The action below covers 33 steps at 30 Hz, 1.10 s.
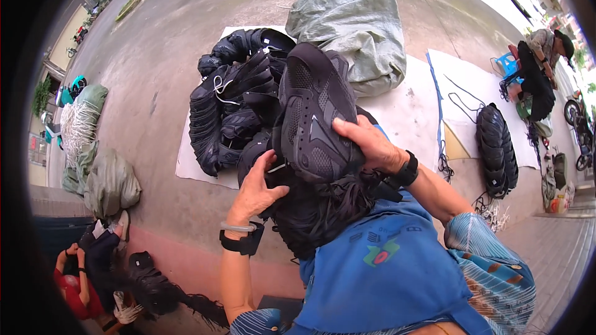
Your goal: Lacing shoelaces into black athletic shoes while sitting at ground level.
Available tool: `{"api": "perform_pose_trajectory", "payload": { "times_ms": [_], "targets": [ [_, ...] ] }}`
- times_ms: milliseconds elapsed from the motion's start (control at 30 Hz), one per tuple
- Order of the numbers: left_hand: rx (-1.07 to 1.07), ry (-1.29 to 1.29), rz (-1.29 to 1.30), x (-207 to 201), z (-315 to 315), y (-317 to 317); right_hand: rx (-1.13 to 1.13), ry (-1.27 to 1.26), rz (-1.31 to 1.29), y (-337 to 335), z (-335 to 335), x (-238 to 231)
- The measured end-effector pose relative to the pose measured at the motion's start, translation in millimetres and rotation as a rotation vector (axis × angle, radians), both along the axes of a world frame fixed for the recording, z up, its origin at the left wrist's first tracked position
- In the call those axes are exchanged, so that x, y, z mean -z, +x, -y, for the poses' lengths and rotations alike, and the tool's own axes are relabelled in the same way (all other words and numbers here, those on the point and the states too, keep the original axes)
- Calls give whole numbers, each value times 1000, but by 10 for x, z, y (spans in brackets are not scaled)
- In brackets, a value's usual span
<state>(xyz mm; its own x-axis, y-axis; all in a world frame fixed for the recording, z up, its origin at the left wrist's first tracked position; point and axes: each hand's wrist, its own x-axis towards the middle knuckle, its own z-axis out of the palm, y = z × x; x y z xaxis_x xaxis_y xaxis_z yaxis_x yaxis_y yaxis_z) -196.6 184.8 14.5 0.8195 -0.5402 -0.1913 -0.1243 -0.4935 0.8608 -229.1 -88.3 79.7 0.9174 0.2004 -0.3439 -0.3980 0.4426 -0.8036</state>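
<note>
black shoe upper (pixel 316 121): light by its look, soft-sided, best taken by the side panel

far left: pale green sacks (pixel 113 183) on the concrete; below them a co-worker in red (pixel 84 285), seated, cut off by the rim.

left of centre: curved row of packed dark uppers (pixel 208 115) on a white sheet (pixel 189 162), white cord (pixel 218 87) lying across.

left hand (pixel 253 189): raised from the lower edge, thumb spread well away from the fingers, gap between them, nothing gripped. fingertips just beside the dark pile; cannot tell if they touch. pale bangle and black band at wrist.

centre: the upper is up over the lap, above a tangle of dark strands (pixel 316 217), mesh face showing. judged pliable, with overlays giving some stiffness; not slippery, hard to break. thumb on the face with fingers behind should do.

right hand (pixel 369 142): reaches in from the right, forearm slanting, thumb flat on the upper's side, fingers closed round behind and mostly hidden. black band at wrist.

far right: another dark stack (pixel 496 152); beyond it a co-worker (pixel 543 65) bent over dark goods.
</note>
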Motion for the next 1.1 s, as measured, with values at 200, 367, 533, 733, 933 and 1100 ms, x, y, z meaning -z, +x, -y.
{"api": "perform_pose_trajectory", "payload": {
  "times_ms": [200, 367, 533, 733, 933, 1100],
  "targets": [
    [31, 235, 270, -63, 445, 53, 59, 109, 66, 516, 595, 594],
    [71, 199, 381, -72, 761, 167, 87, -52, 23, 697, 801, 758],
    [70, 290, 345, -96, 868, 241, 61, 54, 96, 672, 750, 775],
    [98, 232, 151, -231, 851, 82, 130, 45, -105, 657, 950, 1114],
    [-60, 222, -95, -49, 761, 108, 189, -110, -151, 768, 733, 1070],
    [-175, 184, -141, -138, 889, 134, 205, -819, 148, 1055, 622, 1268]
  ]
}}
